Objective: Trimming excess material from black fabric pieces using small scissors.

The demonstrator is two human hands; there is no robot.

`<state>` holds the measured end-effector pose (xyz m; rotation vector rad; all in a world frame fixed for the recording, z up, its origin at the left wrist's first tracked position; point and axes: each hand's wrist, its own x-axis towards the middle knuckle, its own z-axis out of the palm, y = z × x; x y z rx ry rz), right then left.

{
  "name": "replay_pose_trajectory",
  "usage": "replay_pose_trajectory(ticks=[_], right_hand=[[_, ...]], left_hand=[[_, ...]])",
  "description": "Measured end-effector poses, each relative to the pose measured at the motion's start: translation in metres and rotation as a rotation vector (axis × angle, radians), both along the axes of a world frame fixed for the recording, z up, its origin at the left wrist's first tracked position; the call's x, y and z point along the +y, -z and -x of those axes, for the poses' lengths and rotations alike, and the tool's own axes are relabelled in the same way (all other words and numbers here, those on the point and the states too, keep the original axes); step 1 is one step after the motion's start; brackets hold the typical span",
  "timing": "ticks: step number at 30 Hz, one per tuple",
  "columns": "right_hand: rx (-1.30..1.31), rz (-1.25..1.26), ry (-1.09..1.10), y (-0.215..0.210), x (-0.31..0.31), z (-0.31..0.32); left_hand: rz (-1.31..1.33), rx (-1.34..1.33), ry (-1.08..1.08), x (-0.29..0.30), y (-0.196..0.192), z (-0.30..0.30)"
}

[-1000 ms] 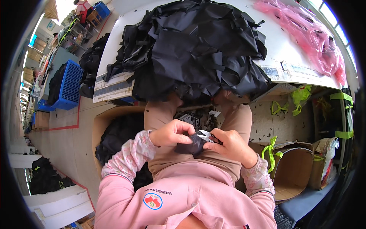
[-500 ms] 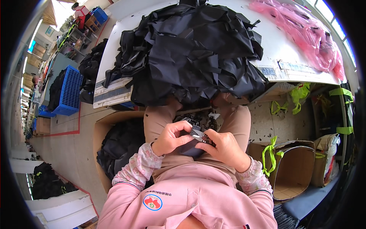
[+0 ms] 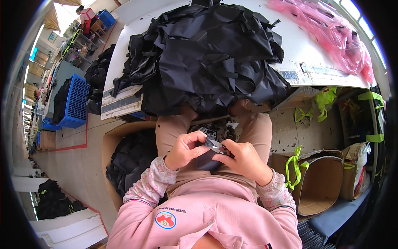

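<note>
Over my lap, my left hand (image 3: 187, 147) pinches a small piece of black fabric (image 3: 210, 138) between thumb and fingers. My right hand (image 3: 245, 161) is closed around what look like small snips (image 3: 217, 147), with a bright metal part against the fabric's edge. Its fingers hide most of the tool. Both hands are close together, nearly meeting at the piece. Below them, more dark fabric (image 3: 207, 162) lies between my thighs. Ahead, a large heap of black cut fabric (image 3: 203, 54) covers the table's middle and hangs over its near edge.
A cardboard box (image 3: 111, 145) of black fabric stands by my left leg. Small black scraps litter the floor. An open carton (image 3: 319, 186) with a green tie stands at right. Pink plastic (image 3: 323, 33) lies on the white table. A blue crate (image 3: 76, 99) stands further left.
Both hands stay nearly in place. The black piece has tilted slightly between them, showing more of its surface beside the metal part.
</note>
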<state>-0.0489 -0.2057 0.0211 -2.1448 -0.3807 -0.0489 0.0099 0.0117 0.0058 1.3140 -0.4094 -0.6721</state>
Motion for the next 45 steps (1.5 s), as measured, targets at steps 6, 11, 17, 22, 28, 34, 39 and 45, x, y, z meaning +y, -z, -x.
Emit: replay_pose_trajectory(ticks=[6,11,17,22,28,34,39,45], right_hand=[[0.092,-0.054,-0.029,0.004,-0.002,0.001],[-0.046,0.045,-0.022,0.001,0.002,0.000],[-0.081,0.154,-0.002,0.003,-0.001,-0.001],[0.038,0.022,0.056,0.000,-0.008,-0.001],[0.149,0.079,0.139,0.027,-0.024,-0.004],[0.086,0.034,0.190,0.047,-0.013,-0.019],[0.083,-0.033,0.105,0.041,0.013,-0.023],[0.179,-0.010,0.048,0.048,0.012,-0.005]], left_hand=[[0.017,-0.004,0.015,0.001,0.005,0.002],[0.029,0.052,0.020,0.000,0.009,0.005],[-0.052,-0.082,-0.021,0.001,0.004,0.001],[-0.386,-0.561,-0.167,0.043,-0.008,-0.012],[-1.243,-0.471,0.054,0.253,0.045,-0.004],[-1.507,-0.273,0.510,0.286,0.056,0.027],[-0.702,-0.399,-0.373,0.152,0.029,-0.056],[-0.444,-0.295,-0.736,0.056,0.036,-0.170]])
